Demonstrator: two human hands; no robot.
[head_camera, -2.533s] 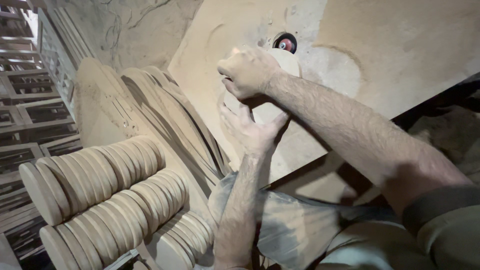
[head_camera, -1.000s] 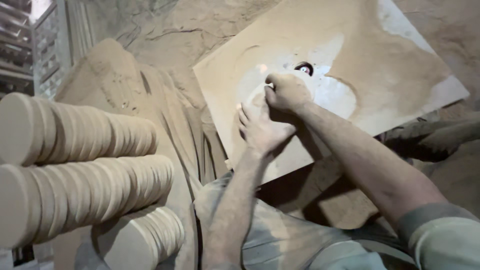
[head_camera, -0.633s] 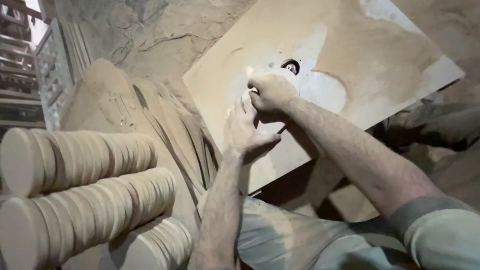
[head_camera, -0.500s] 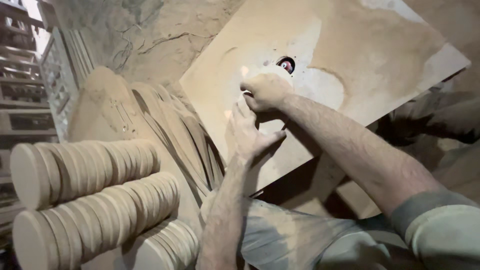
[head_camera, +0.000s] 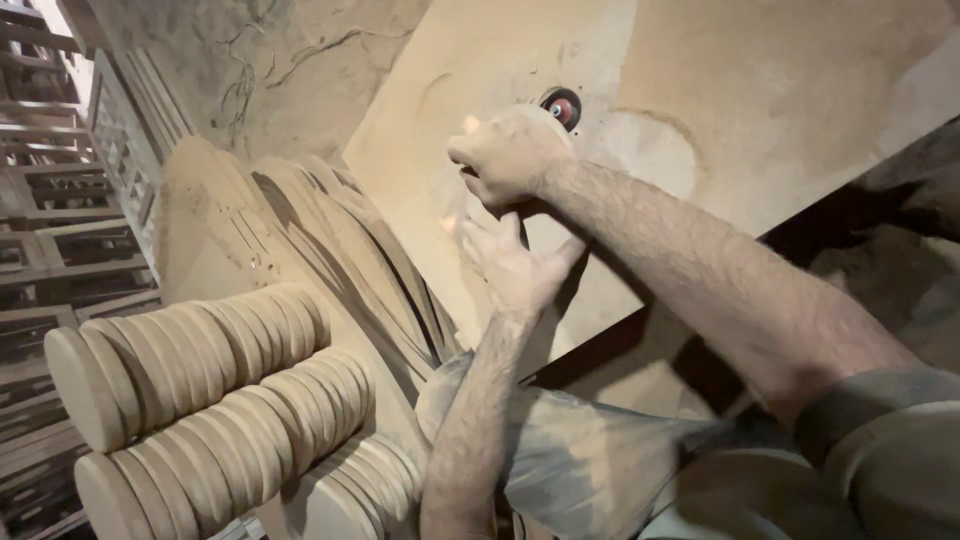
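My right hand (head_camera: 505, 155) is clenched on top of a pale round wooden disc (head_camera: 548, 120) and presses it against a small red and black spindle cutter (head_camera: 561, 106) that sticks up from a dusty flat board table (head_camera: 780, 90). My left hand (head_camera: 515, 265) reaches up from below. Its spread fingers grip the disc's near rim just under the right fist. Most of the disc is hidden by the right hand. Both forearms are dusted with sawdust.
Rows of finished round wooden discs (head_camera: 190, 350) lie stacked on edge at the lower left. Several curved flat boards (head_camera: 340, 240) lean behind them. Wooden lattice frames (head_camera: 50, 210) stand at the far left. A cracked, dusty floor (head_camera: 260, 50) shows beyond.
Both hands have stayed at the cutter with the disc. The left hand shifted along the disc's near rim under the right fist. The view swung, so the table and stacks sit differently.
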